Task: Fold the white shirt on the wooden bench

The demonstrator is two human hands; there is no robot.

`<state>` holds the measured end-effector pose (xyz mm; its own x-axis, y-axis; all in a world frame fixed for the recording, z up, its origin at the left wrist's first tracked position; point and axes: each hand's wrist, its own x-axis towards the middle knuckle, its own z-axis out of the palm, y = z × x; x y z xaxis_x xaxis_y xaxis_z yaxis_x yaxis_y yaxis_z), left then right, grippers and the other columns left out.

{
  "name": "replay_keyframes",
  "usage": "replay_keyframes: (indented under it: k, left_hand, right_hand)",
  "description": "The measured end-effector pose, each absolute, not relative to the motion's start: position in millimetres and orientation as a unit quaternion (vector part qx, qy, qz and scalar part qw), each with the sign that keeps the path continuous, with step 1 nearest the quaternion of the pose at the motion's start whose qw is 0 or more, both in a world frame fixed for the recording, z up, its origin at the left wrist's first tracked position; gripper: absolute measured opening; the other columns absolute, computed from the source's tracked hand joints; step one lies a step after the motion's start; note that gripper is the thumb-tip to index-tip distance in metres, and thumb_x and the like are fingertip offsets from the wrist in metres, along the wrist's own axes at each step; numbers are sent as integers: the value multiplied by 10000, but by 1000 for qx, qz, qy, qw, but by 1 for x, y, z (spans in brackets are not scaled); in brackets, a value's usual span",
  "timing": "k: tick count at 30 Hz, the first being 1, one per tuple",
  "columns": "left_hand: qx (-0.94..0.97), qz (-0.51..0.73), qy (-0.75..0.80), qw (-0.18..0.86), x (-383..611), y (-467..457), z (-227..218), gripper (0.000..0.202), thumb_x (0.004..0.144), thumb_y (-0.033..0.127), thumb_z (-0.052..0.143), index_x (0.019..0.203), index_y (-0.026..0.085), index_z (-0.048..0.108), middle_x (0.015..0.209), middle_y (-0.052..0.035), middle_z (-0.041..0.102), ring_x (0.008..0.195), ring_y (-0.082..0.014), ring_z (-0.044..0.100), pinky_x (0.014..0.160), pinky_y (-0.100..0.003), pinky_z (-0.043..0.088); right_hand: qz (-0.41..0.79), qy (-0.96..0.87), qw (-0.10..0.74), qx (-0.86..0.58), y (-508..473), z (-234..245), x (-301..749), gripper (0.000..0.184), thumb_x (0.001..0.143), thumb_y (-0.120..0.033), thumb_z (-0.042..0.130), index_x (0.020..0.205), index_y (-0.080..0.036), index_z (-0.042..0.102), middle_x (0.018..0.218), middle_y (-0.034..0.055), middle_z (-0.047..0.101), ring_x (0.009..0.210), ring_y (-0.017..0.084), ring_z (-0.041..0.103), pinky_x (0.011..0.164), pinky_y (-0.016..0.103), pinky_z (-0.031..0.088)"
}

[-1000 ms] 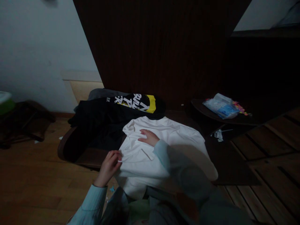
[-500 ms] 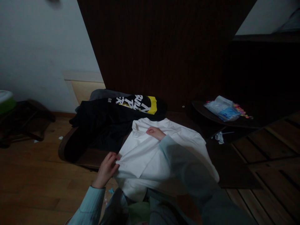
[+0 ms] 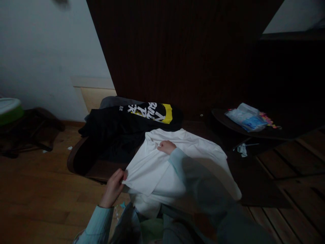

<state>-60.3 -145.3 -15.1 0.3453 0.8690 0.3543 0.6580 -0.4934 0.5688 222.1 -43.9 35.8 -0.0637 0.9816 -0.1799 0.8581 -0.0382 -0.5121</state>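
Observation:
A white shirt point(image 3: 162, 173) lies spread out in front of me, its collar end away from me. My left hand point(image 3: 114, 186) pinches the shirt at its left edge and holds that part stretched out. Higher up, near the collar, my right hand point(image 3: 167, 147) is closed on the cloth, and creases run between the two hands. Behind the shirt, on the left, lies a black garment point(image 3: 109, 125) with white lettering and a yellow print. My right forearm covers part of the shirt's right side.
The clothes rest on a dark wooden bench point(image 3: 99, 171) against a dark panel point(image 3: 177, 54). A plastic packet point(image 3: 247, 117) lies on a dark shelf at right. At left, a green and white container point(image 3: 11, 112) sits on a dark stool point(image 3: 38, 128).
My left hand has drawn the shirt's edge a little left and toward me, pulling the cloth tauter. My right hand has shifted slightly against the shirt. The whole view has moved slightly.

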Motion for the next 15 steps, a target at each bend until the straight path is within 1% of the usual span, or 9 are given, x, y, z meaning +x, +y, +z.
replay_keyframes:
  k: [1, 2, 4, 6, 8, 9, 11, 13, 15]
  left_hand:
    - [799, 322, 480, 164, -60, -145, -16, 122, 607, 68, 388, 608, 187, 415, 636, 12, 429, 593, -118, 446, 538, -201, 363]
    - [793, 328, 487, 163, -60, -145, -16, 121, 612, 75, 394, 631, 188, 436, 648, 8, 445, 607, -123, 460, 548, -206, 377]
    - [783, 341, 496, 158, -60, -144, -15, 138, 622, 101, 421, 710, 188, 484, 704, -11, 492, 665, -142, 499, 586, -226, 415]
    - [778, 349, 499, 155, -60, -144, -12, 196, 628, 131, 452, 803, 187, 520, 805, -42, 537, 764, -171, 534, 659, -265, 449]
    - [780, 347, 496, 158, -60, -144, -10, 272, 637, 143, 456, 892, 185, 540, 917, -72, 555, 876, -199, 541, 749, -310, 458]
    - [782, 342, 495, 163, -60, -145, -9, 313, 642, 138, 444, 935, 183, 544, 962, -82, 554, 921, -206, 536, 788, -327, 453]
    - [788, 327, 493, 173, -60, -147, -9, 409, 638, 107, 406, 1014, 183, 546, 1038, -92, 548, 991, -209, 521, 851, -350, 434]
    - [796, 308, 487, 183, -59, -150, -10, 500, 627, 75, 368, 1080, 195, 542, 1126, -88, 529, 1051, -203, 500, 900, -358, 410]
    - [806, 296, 477, 187, -59, -152, -12, 571, 622, 48, 334, 1132, 215, 531, 1225, -73, 483, 1107, -194, 472, 936, -357, 387]
  right_hand:
    - [254, -677, 106, -682, -43, 38, 225, 180, 626, -282, 598, 499, -193, 505, 606, 20, 567, 641, 170, 540, 538, 247, 355]
    - [254, -677, 112, -682, -42, 40, 227, 167, 618, -287, 609, 521, -194, 510, 617, 19, 573, 644, 169, 543, 544, 248, 361]
    - [265, -676, 169, -667, -39, 43, 225, 169, 650, -344, 598, 615, -196, 524, 645, 6, 582, 650, 152, 546, 565, 241, 380]
    - [299, -672, 236, -635, -35, 44, 218, 224, 687, -417, 566, 714, -199, 527, 672, -8, 588, 655, 131, 548, 587, 231, 401]
    - [332, -677, 257, -605, -31, 42, 207, 278, 662, -427, 600, 815, -204, 533, 725, -8, 598, 692, 133, 560, 624, 236, 420]
    - [335, -682, 248, -600, -28, 41, 202, 319, 632, -394, 638, 869, -208, 533, 764, 1, 604, 727, 146, 566, 653, 250, 427]
    - [324, -693, 220, -605, -23, 39, 194, 418, 579, -255, 689, 961, -207, 525, 836, 31, 611, 802, 189, 571, 716, 296, 429]
    - [311, -698, 200, -613, -16, 38, 189, 438, 575, -118, 654, 986, -204, 530, 868, 50, 618, 842, 216, 570, 755, 333, 424]
    - [325, -700, 218, -597, -8, 38, 186, 395, 612, -56, 580, 971, -217, 544, 904, 32, 621, 866, 195, 572, 787, 326, 422]
